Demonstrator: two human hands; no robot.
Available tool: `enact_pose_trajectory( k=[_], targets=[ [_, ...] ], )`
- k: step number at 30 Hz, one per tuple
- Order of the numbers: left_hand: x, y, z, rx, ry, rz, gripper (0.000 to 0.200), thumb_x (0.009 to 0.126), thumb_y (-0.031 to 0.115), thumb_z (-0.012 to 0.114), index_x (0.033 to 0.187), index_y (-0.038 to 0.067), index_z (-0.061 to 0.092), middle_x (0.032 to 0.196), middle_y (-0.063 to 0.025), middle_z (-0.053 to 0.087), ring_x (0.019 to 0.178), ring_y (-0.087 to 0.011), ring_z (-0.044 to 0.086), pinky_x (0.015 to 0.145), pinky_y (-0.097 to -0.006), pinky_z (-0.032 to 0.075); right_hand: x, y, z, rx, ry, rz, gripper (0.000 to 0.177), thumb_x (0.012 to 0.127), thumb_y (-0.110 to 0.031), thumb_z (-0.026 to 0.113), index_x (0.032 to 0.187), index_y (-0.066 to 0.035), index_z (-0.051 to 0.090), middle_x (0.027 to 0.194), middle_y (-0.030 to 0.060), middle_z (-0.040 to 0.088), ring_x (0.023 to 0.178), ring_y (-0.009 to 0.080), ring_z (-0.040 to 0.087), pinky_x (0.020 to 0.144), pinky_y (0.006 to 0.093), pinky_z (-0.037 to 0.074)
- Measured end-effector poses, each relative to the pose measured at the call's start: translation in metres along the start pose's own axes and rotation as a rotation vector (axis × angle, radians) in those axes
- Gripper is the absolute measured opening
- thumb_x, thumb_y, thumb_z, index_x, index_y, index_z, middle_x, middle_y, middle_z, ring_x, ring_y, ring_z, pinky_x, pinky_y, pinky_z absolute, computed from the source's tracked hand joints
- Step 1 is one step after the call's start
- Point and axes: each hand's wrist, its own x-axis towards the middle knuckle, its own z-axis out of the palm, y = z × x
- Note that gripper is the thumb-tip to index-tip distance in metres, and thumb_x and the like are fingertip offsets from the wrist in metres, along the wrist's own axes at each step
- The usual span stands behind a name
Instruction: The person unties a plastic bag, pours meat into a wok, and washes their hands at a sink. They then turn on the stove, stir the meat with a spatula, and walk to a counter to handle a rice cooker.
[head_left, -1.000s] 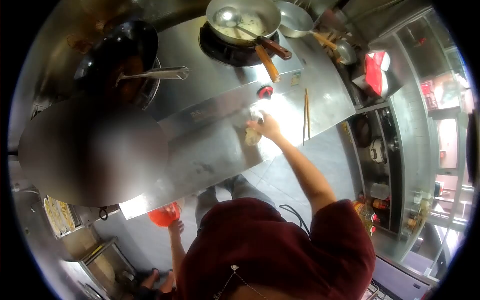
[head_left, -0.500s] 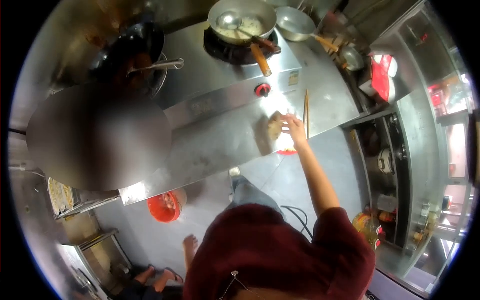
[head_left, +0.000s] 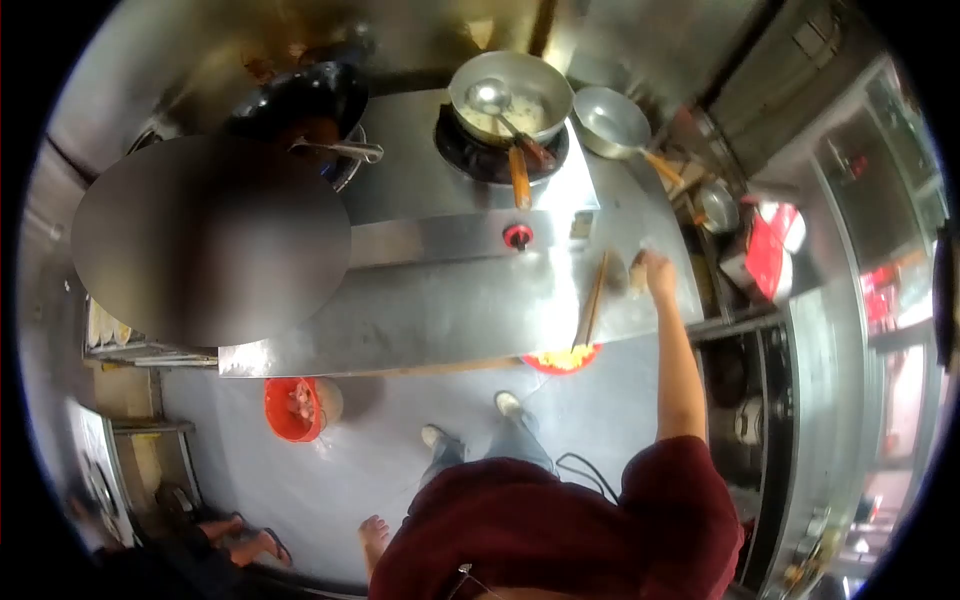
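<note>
My right hand (head_left: 655,272) is closed on a pale brownish cloth (head_left: 638,276) at the right end of the steel counter (head_left: 440,318). Just left of it lie wooden chopsticks (head_left: 594,296), their lower ends over a red-rimmed bowl of yellow food (head_left: 562,360) at the counter's front edge. Low beside my body hangs my left hand (head_left: 374,532), fingers apart, holding nothing. A pan (head_left: 548,84) with a ladle (head_left: 490,98) and pale food in it sits on the burner, its wooden handle toward me.
Another pan (head_left: 612,118) stands right of the burner. A dark wok (head_left: 320,95) is at the back left. On the floor is a red bucket (head_left: 290,410) holding pinkish pieces. Another person's feet (head_left: 262,545) show at lower left. Shelving (head_left: 745,420) stands at right.
My right hand has moved right with the cloth, from left of the chopsticks to their right. The view has shifted, showing more of the yellow food and my shoes. My left hand stays low.
</note>
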Motion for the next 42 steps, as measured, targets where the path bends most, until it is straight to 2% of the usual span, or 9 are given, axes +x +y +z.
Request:
enact_pose_trajectory(
  k=[6, 8, 9, 10, 13, 22, 32, 37, 42],
  targets=[
    [0.039, -0.068, 0.070, -0.138, -0.248, -0.011, 0.025, 0.078, 0.025, 0.046, 0.059, 0.009, 0.051, 0.064, -0.0022, 0.049, 0.062, -0.0162, 0.052, 0.048, -0.0322, 0.042, -0.009, 0.008, 0.025, -0.111, 0.237, -0.462, 0.034, 0.077, -0.017, 0.057, 0.104, 0.003, 0.052, 0.103, 0.0216, 0.053, 0.100, 0.0354, 0.047, 0.088, 0.0407, 0.037],
    [-0.023, -0.039, 0.142, 0.377, 0.110, 0.145, 0.017, 0.079, 0.019, 0.047, 0.077, 0.006, 0.059, 0.072, -0.0068, 0.060, 0.061, -0.0178, 0.056, 0.052, -0.0315, 0.045, -0.051, -0.049, 0.011, -0.043, 0.199, -0.607, 0.034, 0.079, -0.013, 0.053, 0.108, 0.004, 0.049, 0.111, 0.0228, 0.047, 0.102, 0.0362, 0.045, 0.089, 0.0410, 0.035],
    [0.019, -0.067, 0.137, 1.153, 0.072, 0.726, 0.020, 0.080, 0.019, 0.047, 0.082, 0.004, 0.059, 0.069, -0.0087, 0.059, 0.062, -0.0218, 0.057, 0.057, -0.0341, 0.046, -0.066, -0.057, 0.026, 0.042, 0.170, -0.616, 0.035, 0.078, -0.013, 0.052, 0.110, 0.001, 0.049, 0.110, 0.0229, 0.047, 0.105, 0.0367, 0.041, 0.092, 0.0421, 0.031],
    [-0.046, -0.020, 0.175, 0.471, 0.197, 0.412, 0.024, 0.080, 0.023, 0.046, 0.084, 0.004, 0.060, 0.072, -0.0125, 0.060, 0.069, -0.0261, 0.058, 0.062, -0.0371, 0.045, -0.080, -0.062, 0.053, 0.087, 0.106, -0.661, 0.033, 0.079, -0.013, 0.049, 0.108, 0.003, 0.049, 0.110, 0.0230, 0.047, 0.103, 0.0378, 0.042, 0.091, 0.0431, 0.031],
    [-0.101, 0.007, 0.209, 0.424, 0.385, 0.455, 0.033, 0.079, 0.031, 0.045, 0.088, 0.004, 0.060, 0.085, -0.0187, 0.060, 0.083, -0.0328, 0.057, 0.073, -0.0406, 0.044, -0.140, -0.092, 0.121, 0.385, -0.321, -1.042, 0.029, 0.078, -0.010, 0.047, 0.105, 0.002, 0.050, 0.106, 0.0207, 0.048, 0.100, 0.0354, 0.044, 0.088, 0.0430, 0.034],
    [-0.157, -0.216, 0.226, -0.291, 0.763, 0.138, 0.025, 0.075, 0.025, 0.055, 0.084, 0.003, 0.063, 0.073, -0.0088, 0.063, 0.063, -0.0173, 0.061, 0.060, -0.0300, 0.049, -0.319, -0.173, 0.114, 0.391, -1.149, -1.746, 0.021, 0.075, -0.007, 0.050, 0.095, 0.001, 0.053, 0.093, 0.0147, 0.053, 0.093, 0.0311, 0.047, 0.082, 0.0389, 0.038],
    [-0.174, -0.522, 0.371, -0.291, 0.602, -0.333, 0.016, 0.071, 0.020, 0.052, 0.069, 0.010, 0.065, 0.068, -0.0062, 0.063, 0.052, -0.0176, 0.060, 0.053, -0.0310, 0.049, -0.526, -0.155, 0.083, 0.382, -1.349, -1.995, 0.020, 0.072, -0.007, 0.053, 0.090, 0.002, 0.053, 0.086, 0.0175, 0.051, 0.086, 0.0342, 0.047, 0.076, 0.0414, 0.038],
    [-0.196, -0.566, 0.348, -1.165, 0.675, -0.435, 0.015, 0.073, 0.018, 0.051, 0.070, 0.009, 0.063, 0.066, -0.0042, 0.062, 0.045, -0.0185, 0.056, 0.050, -0.0322, 0.047, -0.631, -0.091, 0.054, 0.306, -1.357, -2.280, 0.017, 0.070, -0.008, 0.055, 0.084, 0.002, 0.054, 0.083, 0.0167, 0.054, 0.081, 0.0338, 0.049, 0.075, 0.0404, 0.039],
    [-0.171, -0.564, 0.243, -0.551, 0.917, -0.063, 0.018, 0.070, 0.021, 0.051, 0.065, 0.006, 0.060, 0.068, -0.0124, 0.060, 0.071, -0.0306, 0.057, 0.064, -0.0421, 0.045, -0.681, -0.085, 0.041, 0.259, -1.402, -2.253, 0.015, 0.070, -0.011, 0.058, 0.082, -0.003, 0.057, 0.082, 0.0148, 0.056, 0.079, 0.0332, 0.052, 0.072, 0.0404, 0.041]
  ],
)
